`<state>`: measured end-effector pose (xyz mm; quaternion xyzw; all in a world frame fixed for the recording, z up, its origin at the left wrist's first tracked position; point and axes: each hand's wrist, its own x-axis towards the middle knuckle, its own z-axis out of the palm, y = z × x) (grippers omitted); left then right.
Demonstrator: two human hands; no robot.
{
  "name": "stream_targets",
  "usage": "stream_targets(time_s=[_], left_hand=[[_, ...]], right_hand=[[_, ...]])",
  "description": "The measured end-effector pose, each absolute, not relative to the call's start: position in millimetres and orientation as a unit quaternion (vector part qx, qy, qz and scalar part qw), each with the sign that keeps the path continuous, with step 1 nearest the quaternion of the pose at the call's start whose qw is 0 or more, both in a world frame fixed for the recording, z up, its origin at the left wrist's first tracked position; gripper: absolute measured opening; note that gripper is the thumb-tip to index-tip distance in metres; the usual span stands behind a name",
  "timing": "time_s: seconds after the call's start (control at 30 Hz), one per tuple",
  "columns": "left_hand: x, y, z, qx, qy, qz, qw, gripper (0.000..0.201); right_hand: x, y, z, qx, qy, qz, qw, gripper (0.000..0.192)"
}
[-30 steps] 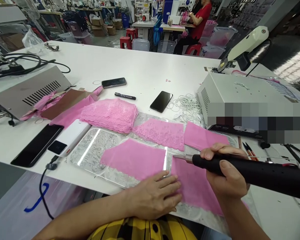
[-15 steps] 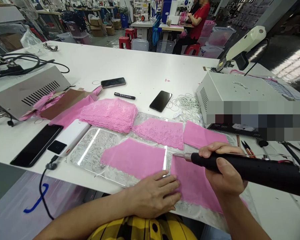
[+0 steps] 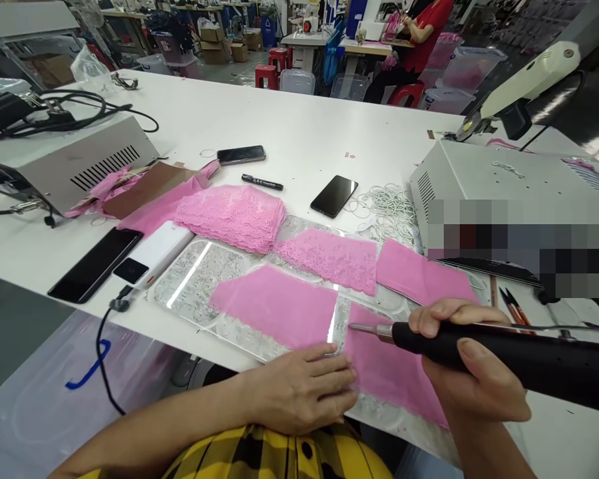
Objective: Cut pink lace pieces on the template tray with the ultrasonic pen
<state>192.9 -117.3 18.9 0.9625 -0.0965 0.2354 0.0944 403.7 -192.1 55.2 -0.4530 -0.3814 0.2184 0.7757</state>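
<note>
My right hand [image 3: 472,359] is wrapped round a black handheld tool with a thin metal tip [image 3: 479,342], its point over the left edge of a plain pink fabric piece [image 3: 389,366]. Flat, with fingers stretched out, my left hand [image 3: 309,389] lies on the near side of the clear plastic sheet [image 3: 184,279], touching the edges of the fabric. To its upper left is another plain pink piece [image 3: 279,306] with a slanted left end. Behind these lie a pink lace piece [image 3: 329,259], a folded plain pink piece [image 3: 424,269] and a stack of pink lace [image 3: 232,218].
Phones [image 3: 334,196], a black marker [image 3: 262,182] and a white power bank [image 3: 154,253] with a cable lie on the white table [image 3: 289,120]. Tangled white cord [image 3: 387,213] sits beside a grey metal box [image 3: 459,179] at right. A person in red [image 3: 424,40] sits at the back.
The view has shifted, so most things appear further right. The tool's tip has come slightly down, from the piece's top corner to its left edge. My left hand stays flat.
</note>
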Motion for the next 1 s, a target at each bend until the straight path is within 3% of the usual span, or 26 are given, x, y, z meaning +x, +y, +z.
stream_targets(time_s=[0.23,0.57,0.87,1.0], left_hand=[[192.0,-117.8,18.6,0.96,-0.103,0.236,0.11,0.026],[190.7,-120.1,22.9,0.962,-0.101,0.23,0.106,0.026],[191.7,-120.9,25.5,0.966,-0.09,0.219,0.103,0.025],[193.8,-117.6,28.2,0.965,-0.083,0.228,0.099,0.025]], right_hand=[[402.7,-192.3,57.9,-0.444,-0.392,0.217,0.776,0.01],[402.0,-204.5,57.5,-0.413,-0.411,0.308,0.753,0.012],[399.7,-201.0,56.4,-0.411,-0.422,0.29,0.755,0.009],[411.8,-203.6,69.4,-0.43,-0.369,0.229,0.791,0.012]])
